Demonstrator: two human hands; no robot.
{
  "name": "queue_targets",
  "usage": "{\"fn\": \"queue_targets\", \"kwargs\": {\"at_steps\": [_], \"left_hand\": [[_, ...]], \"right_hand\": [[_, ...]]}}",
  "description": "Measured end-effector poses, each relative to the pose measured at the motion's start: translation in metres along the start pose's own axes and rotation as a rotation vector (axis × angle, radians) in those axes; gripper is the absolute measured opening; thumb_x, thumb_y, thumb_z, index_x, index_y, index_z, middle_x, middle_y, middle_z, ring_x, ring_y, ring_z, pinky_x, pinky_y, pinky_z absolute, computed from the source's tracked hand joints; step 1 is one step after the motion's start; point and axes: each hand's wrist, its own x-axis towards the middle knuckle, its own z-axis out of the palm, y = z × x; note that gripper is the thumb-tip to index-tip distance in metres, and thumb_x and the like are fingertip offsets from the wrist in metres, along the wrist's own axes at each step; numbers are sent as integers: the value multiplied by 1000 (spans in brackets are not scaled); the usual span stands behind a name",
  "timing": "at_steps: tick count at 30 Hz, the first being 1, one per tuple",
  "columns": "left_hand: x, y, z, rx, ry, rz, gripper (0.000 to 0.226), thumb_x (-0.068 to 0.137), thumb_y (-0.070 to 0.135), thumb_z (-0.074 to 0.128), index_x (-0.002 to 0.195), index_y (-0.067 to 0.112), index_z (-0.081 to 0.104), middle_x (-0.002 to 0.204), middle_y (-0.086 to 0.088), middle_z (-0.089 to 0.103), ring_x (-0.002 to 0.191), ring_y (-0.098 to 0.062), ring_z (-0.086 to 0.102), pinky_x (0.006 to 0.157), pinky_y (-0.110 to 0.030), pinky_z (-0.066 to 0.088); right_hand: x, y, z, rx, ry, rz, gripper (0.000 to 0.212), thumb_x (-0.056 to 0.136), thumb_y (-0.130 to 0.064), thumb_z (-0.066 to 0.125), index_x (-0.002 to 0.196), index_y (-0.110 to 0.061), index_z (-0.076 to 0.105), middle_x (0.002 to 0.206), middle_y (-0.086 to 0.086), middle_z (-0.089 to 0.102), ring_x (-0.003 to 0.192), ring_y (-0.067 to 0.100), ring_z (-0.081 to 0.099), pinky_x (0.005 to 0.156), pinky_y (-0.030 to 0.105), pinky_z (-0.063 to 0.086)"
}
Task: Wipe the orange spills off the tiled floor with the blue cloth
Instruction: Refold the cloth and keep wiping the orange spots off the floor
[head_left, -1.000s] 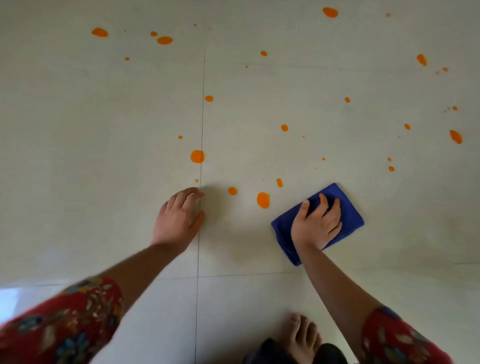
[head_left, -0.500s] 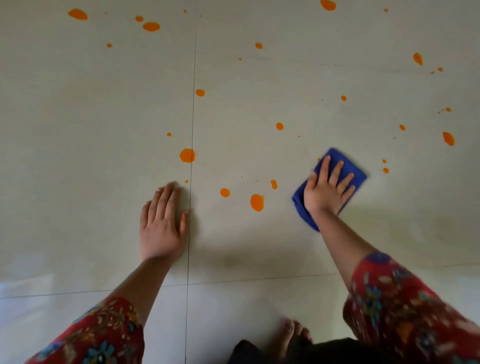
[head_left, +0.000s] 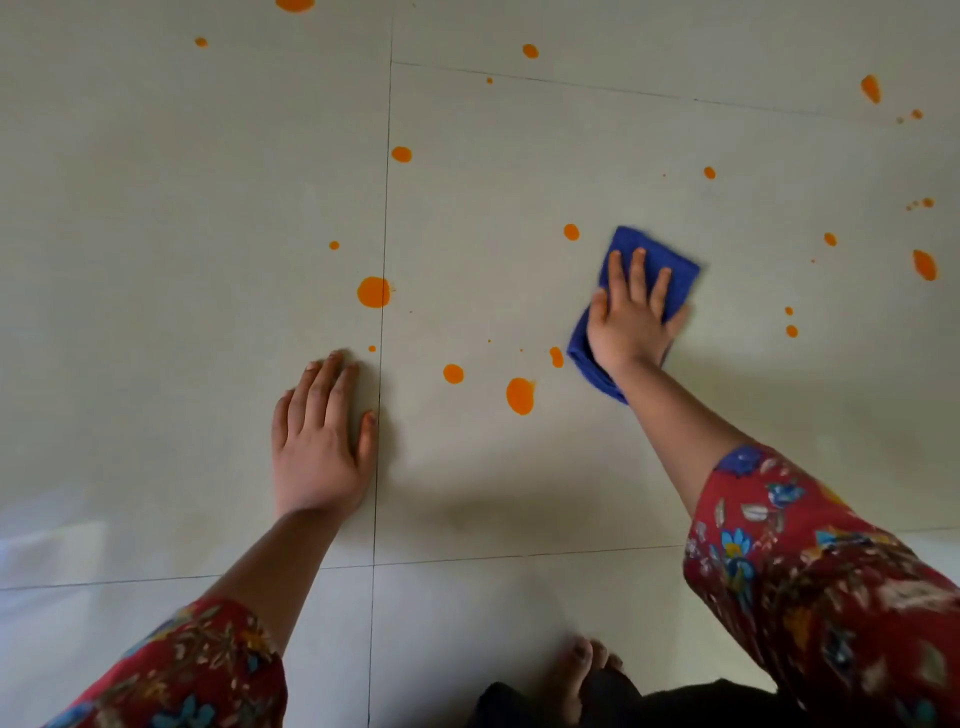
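Tiled floor (head_left: 156, 260): pale, fills the view to every side. One long joint (head_left: 384, 234) runs away from the person and is crossed by a nearer joint. Bare tile lies to the right of the cloth and on the near side of it.

Blue cloth (head_left: 670, 270): folded into a thick pad, lying flat on the tile right of the long joint, slightly tilted. Its far corner and right edge show beyond the fingers, and a near corner shows under the wrist.

Right hand (head_left: 631, 322): palm down on the cloth, fingers straight and a little spread, pressing it to the floor.

Left hand (head_left: 317, 447): flat on the floor just left of the long joint, fingers close together, thumb out toward the joint.

Orange spills: a large drop (head_left: 520, 396) and a smaller one (head_left: 453, 373) between the hands. A narrow drop (head_left: 556, 357) lies just beside the cloth's left edge and a round one (head_left: 571, 232) near its far corner. A big blot (head_left: 373, 292) sits on the long joint. Others are scattered far and right.

A bare foot (head_left: 576, 675) is at the near edge, between two red flowered sleeves (head_left: 810, 571).
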Motion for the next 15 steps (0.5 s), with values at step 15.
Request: {"fn": "queue_targets", "kwargs": {"at_steps": [15], "left_hand": [[-1,-3,5,8,38,-2,56,94,40,35,146,19,37,156,1,32,146,-19,25,117,-41,21]], "right_hand": [[22,-74,-1,-61,22,-489,55,101,-32,30,154,-27,20,163,-4,13,150,18,11,118,40,16]]}}
